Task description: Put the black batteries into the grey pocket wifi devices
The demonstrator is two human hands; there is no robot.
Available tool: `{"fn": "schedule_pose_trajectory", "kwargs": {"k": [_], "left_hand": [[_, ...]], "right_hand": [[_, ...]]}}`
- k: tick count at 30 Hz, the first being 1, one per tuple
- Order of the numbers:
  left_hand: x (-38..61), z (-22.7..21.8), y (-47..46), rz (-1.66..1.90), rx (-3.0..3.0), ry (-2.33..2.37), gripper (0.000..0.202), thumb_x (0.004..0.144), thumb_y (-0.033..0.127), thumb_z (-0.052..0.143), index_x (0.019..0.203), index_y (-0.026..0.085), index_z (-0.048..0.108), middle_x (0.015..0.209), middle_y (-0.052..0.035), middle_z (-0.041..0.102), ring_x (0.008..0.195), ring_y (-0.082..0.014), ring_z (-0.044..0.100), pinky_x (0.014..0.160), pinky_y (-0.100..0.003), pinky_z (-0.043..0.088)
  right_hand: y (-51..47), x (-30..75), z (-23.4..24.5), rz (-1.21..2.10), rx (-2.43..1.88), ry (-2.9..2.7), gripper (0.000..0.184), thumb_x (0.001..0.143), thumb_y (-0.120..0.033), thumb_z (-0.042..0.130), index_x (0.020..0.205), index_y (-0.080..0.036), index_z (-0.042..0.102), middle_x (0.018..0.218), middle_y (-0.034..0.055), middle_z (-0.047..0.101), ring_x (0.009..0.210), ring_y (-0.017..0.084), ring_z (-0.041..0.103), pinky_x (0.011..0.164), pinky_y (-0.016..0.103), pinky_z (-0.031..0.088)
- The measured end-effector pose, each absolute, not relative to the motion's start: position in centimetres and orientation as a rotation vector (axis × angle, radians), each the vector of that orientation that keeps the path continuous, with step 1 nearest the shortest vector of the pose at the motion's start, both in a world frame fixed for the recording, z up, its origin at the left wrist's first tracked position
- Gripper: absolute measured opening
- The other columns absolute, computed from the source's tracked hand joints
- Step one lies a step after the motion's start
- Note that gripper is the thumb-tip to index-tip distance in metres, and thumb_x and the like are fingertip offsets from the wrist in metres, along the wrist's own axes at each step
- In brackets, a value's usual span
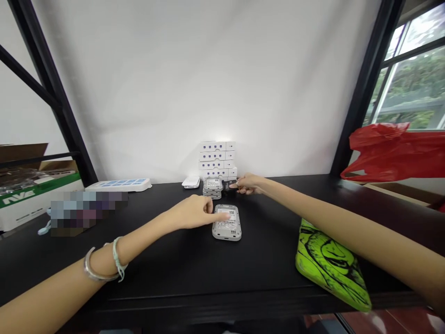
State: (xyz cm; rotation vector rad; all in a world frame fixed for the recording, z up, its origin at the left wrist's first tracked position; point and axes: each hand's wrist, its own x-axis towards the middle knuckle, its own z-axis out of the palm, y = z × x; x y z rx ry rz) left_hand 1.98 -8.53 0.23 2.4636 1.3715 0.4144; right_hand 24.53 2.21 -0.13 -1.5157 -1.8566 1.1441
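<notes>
A white, open-backed device (226, 232) with a printed label lies flat on the black table. My left hand (194, 211) reaches over its left edge, one digit stretched across the label and the other fingers curled, with nothing in its grasp. Farther back, my right hand (248, 184) pinches a flat black battery (228, 186). That battery is beside a small stack of similar devices (212, 184). Whether it still touches anything under it, I cannot tell.
White boxes (212, 156) are stacked against the wall, with white covers (191, 182) to their left. A power strip (120, 185) and an open carton (34, 199) are on the left. A green patterned case (330, 264) lies under my right forearm; a red bag (396, 150) is at right.
</notes>
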Motion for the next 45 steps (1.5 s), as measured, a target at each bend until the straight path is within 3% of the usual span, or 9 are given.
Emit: {"fn": "schedule_pose_trajectory", "kwargs": {"k": [4, 8, 12, 18, 24, 31, 35, 39, 45], "left_hand": [[1.2, -0.1, -8.2, 0.512, 2.436, 1.022, 0.075, 0.053, 0.056, 0.075, 0.111, 0.021, 0.044, 0.115, -0.0090, 0.051, 0.104, -0.0256, 0.052, 0.081, -0.033, 0.046], [1.4, -0.9, -8.2, 0.491, 2.377, 0.886, 0.087, 0.054, 0.048, 0.079, 0.121, 0.023, 0.030, 0.125, -0.0120, 0.044, 0.120, -0.0286, 0.042, 0.097, -0.043, 0.039], [1.9, -1.6, -8.3, 0.589, 2.298, 0.903, 0.095, 0.055, 0.045, 0.079, 0.127, 0.022, 0.022, 0.125, -0.0143, 0.044, 0.122, -0.0308, 0.041, 0.100, -0.048, 0.037], [2.4, -2.1, -8.7, 0.673, 2.249, 0.866, 0.097, 0.056, 0.042, 0.080, 0.127, 0.022, 0.017, 0.124, -0.0155, 0.048, 0.120, -0.0297, 0.044, 0.100, -0.050, 0.037], [2.5, -2.3, -8.7, 0.719, 2.251, 0.931, 0.102, 0.053, 0.045, 0.081, 0.129, 0.022, 0.016, 0.120, -0.0158, 0.049, 0.120, -0.0313, 0.044, 0.098, -0.053, 0.037], [2.3, -2.7, -8.4, 0.699, 2.250, 0.970, 0.106, 0.055, 0.048, 0.080, 0.133, 0.023, 0.013, 0.122, -0.0155, 0.047, 0.116, -0.0311, 0.046, 0.099, -0.052, 0.037], [2.3, -2.5, -8.5, 0.696, 2.277, 0.963, 0.104, 0.055, 0.049, 0.079, 0.133, 0.022, 0.016, 0.123, -0.0157, 0.045, 0.120, -0.0325, 0.042, 0.099, -0.052, 0.037], [2.3, -2.3, -8.8, 0.671, 2.328, 0.960, 0.102, 0.052, 0.049, 0.080, 0.131, 0.023, 0.021, 0.124, -0.0153, 0.045, 0.121, -0.0339, 0.041, 0.098, -0.051, 0.037], [2.4, -2.0, -8.7, 0.717, 2.278, 0.993, 0.065, 0.079, 0.053, 0.056, 0.127, 0.024, 0.025, 0.122, -0.0126, 0.051, 0.115, -0.0254, 0.049, 0.093, -0.041, 0.042]], "right_hand": [[0.1, 26.1, 0.6, 1.281, -1.379, -1.665, 0.028, 0.072, -0.015, 0.065, 0.098, -0.019, 0.054, 0.084, 0.0033, 0.066, 0.072, 0.013, 0.065, 0.063, 0.021, 0.056], [-3.2, 26.7, 1.1, 1.493, -1.093, -1.525, 0.058, 0.068, -0.011, 0.068, 0.119, -0.021, 0.042, 0.100, 0.0059, 0.063, 0.087, 0.021, 0.067, 0.080, 0.035, 0.057], [-6.0, 24.8, 1.2, 1.444, -1.069, -1.684, 0.058, 0.065, -0.013, 0.072, 0.112, -0.023, 0.040, 0.087, 0.0020, 0.062, 0.080, 0.022, 0.067, 0.077, 0.039, 0.057], [-6.6, 23.0, 0.2, 0.958, -1.209, -2.007, 0.052, 0.061, -0.031, 0.077, 0.095, -0.023, 0.038, 0.061, -0.0057, 0.054, 0.060, 0.016, 0.057, 0.057, 0.030, 0.048], [-5.9, 23.7, -0.3, 0.657, -1.255, -2.199, 0.054, 0.053, -0.049, 0.078, 0.088, -0.019, 0.050, 0.082, 0.0025, 0.057, 0.075, 0.018, 0.055, 0.060, 0.029, 0.043], [-6.8, 23.9, 0.7, 0.450, -1.221, -2.527, 0.049, 0.060, -0.061, 0.069, 0.084, -0.019, 0.063, 0.101, 0.0069, 0.059, 0.089, 0.023, 0.056, 0.073, 0.032, 0.044], [-7.7, 24.0, 1.4, 0.468, -1.110, -2.740, 0.059, 0.059, -0.057, 0.071, 0.104, -0.020, 0.065, 0.119, 0.0084, 0.056, 0.106, 0.029, 0.051, 0.088, 0.036, 0.040], [-8.3, 23.6, 1.4, 0.490, -1.054, -2.796, 0.085, 0.051, -0.052, 0.077, 0.126, -0.021, 0.052, 0.126, 0.0089, 0.053, 0.114, 0.031, 0.046, 0.095, 0.038, 0.036], [-7.5, 25.7, 2.8, 0.592, -1.087, -2.789, 0.082, 0.047, -0.050, 0.079, 0.120, -0.024, 0.051, 0.119, 0.0051, 0.055, 0.104, 0.027, 0.052, 0.086, 0.033, 0.042]]}}
